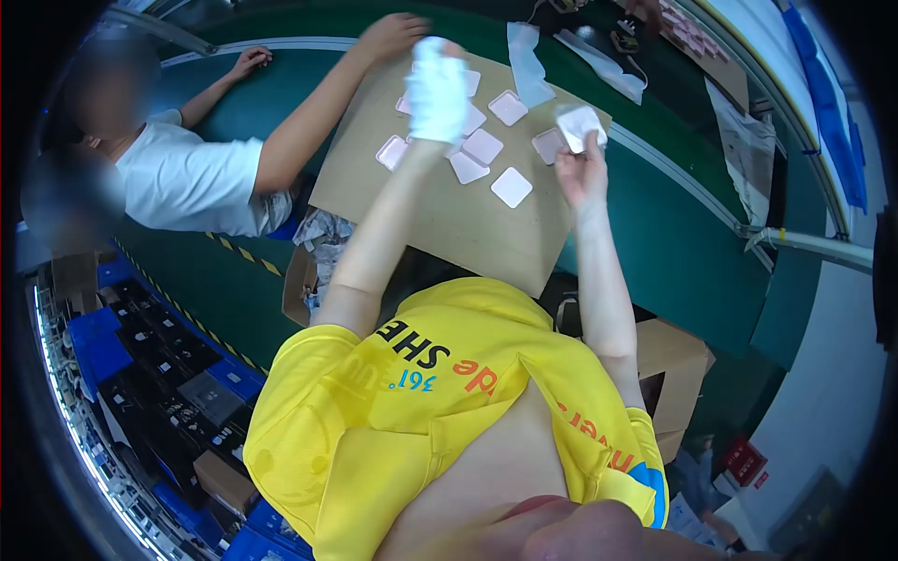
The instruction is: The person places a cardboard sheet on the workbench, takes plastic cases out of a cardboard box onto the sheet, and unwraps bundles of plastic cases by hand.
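Observation:
My right hand is closed on a white square piece with rounded corners, held over the right corner of the cardboard sheet. In a white glove, my left hand is over the back of the sheet; motion smears its fingers, and I cannot tell whether it holds anything. Several pale pink, shallow square pieces lie around and partly under it, such as one near the front, one farther back and one at the left. Another pink piece lies just left of my right hand.
A co-worker in a white shirt reaches a hand near my glove. Translucent white sheets lie behind the cardboard on the green bench. Cardboard boxes stand below at both sides. A metal rail runs at the right.

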The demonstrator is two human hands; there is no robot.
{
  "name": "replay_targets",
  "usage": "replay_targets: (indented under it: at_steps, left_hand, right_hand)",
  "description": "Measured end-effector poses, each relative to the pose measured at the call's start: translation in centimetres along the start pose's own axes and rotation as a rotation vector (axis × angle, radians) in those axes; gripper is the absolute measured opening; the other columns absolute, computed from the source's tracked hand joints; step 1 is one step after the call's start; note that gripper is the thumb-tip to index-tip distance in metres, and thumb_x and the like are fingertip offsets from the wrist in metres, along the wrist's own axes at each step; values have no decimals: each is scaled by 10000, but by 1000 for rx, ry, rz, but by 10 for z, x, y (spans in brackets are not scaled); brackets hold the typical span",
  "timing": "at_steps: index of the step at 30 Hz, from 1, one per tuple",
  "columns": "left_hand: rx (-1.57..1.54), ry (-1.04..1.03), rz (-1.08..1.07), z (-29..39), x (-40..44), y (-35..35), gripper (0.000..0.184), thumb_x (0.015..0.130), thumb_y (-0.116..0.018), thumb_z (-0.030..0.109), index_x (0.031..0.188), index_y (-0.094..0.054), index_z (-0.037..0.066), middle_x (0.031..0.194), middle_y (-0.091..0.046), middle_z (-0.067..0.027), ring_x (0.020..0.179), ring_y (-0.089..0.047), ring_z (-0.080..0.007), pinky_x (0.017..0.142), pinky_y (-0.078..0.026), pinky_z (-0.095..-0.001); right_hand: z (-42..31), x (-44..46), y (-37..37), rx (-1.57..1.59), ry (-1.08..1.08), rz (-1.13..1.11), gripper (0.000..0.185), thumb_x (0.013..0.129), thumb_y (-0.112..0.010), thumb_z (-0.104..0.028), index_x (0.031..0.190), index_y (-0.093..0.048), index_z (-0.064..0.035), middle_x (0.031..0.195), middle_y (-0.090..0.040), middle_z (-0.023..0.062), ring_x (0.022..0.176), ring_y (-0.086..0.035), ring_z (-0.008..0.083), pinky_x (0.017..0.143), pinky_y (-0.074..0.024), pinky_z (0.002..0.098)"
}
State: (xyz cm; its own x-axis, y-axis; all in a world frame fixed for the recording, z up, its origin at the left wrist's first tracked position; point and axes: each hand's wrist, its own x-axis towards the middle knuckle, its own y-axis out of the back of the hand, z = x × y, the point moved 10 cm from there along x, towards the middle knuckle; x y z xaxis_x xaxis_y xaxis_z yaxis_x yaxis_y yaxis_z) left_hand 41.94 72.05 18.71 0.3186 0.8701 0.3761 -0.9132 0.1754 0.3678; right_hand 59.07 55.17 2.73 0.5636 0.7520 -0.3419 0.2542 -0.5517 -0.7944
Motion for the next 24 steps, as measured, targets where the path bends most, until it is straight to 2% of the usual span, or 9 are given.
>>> replay_targets:
  at_steps: [1, 2, 6, 8, 10, 17, 20, 22, 24]
  left_hand:
    - [-83, 183, 99, -20, 17, 16, 278, 823, -555, 228, 1026, -507, 44, 818, -586, -156, 743, -579, -316, 642, -472, -382]
    - [-93, 176, 111, -20, 17, 14, 278, 823, -555, 228, 1026, -507, 44, 818, -586, -156, 743, -579, -316, 642, -472, -382]
    - [14, -230, -80, 24, -16, -21, 275, 794, -588, 177, 1024, -535, 34, 850, -551, -109, 696, -581, -210, 646, -476, -323]
    - [66, -376, -281, 57, -39, -45, 302, 713, -604, 205, 975, -580, 56, 1066, -539, -164, 944, -530, -311, 788, -450, -393]
    - [160, -370, -245, 41, -40, -44, 310, 705, -608, 200, 982, -589, 63, 1063, -541, -164, 950, -530, -319, 804, -448, -400]
    - [306, -296, -220, 2, -24, -37, 376, 696, -630, 169, 1065, -599, 102, 1052, -554, -142, 1024, -522, -312, 848, -449, -364]
    - [-741, 278, -592, 0, -44, -61, 379, 715, -661, 178, 1062, -589, 44, 1130, -538, -118, 947, -551, -206, 818, -446, -332]
    - [-757, 294, -581, 23, -55, -61, 359, 716, -657, 153, 1052, -592, 43, 1093, -555, -112, 920, -558, -187, 801, -452, -317]
    - [-781, 326, -532, 32, -66, -60, 323, 719, -649, 102, 1033, -600, 40, 1019, -590, -101, 867, -571, -149, 767, -464, -288]
  right_hand:
    - [-5, 14, 7, 56, 4, 55, 337, 901, -520, -249, 1195, -430, -109, 1059, -552, 57, 889, -560, 141, 670, -496, 233]
    - [-9, 16, 1, 47, 10, 41, 337, 901, -520, -249, 1195, -430, -109, 1059, -552, 57, 889, -560, 141, 670, -496, 233]
    - [8, -2, -20, -87, -8, -41, 297, 899, -525, -255, 1153, -497, -103, 1059, -567, 65, 885, -577, 157, 672, -507, 253]
    - [3, -4, -25, -580, 64, 42, 280, 877, -561, -264, 1099, -554, -93, 1003, -597, 52, 888, -584, 149, 670, -498, 269]
    - [-6, -3, -32, -833, 97, 85, 274, 867, -579, -268, 1072, -583, -88, 975, -611, 45, 889, -587, 146, 669, -493, 277]
    - [-61, 0, -118, -1273, 611, -155, 196, 834, -602, -172, 961, -627, -25, 869, -627, 53, 695, -605, 109, 574, -501, 243]
    - [-73, -7, -131, -1098, 543, -147, 200, 809, -635, -154, 965, -624, -30, 804, -622, 47, 672, -594, 101, 540, -476, 229]
    - [-67, -16, -124, -1018, 497, -136, 206, 796, -651, -145, 967, -622, -33, 771, -619, 44, 660, -588, 97, 523, -463, 222]
    - [-31, -16, -100, -929, 235, -156, 252, 788, -667, -164, 990, -605, -28, 794, -610, 32, 689, -582, 91, 565, -478, 224]
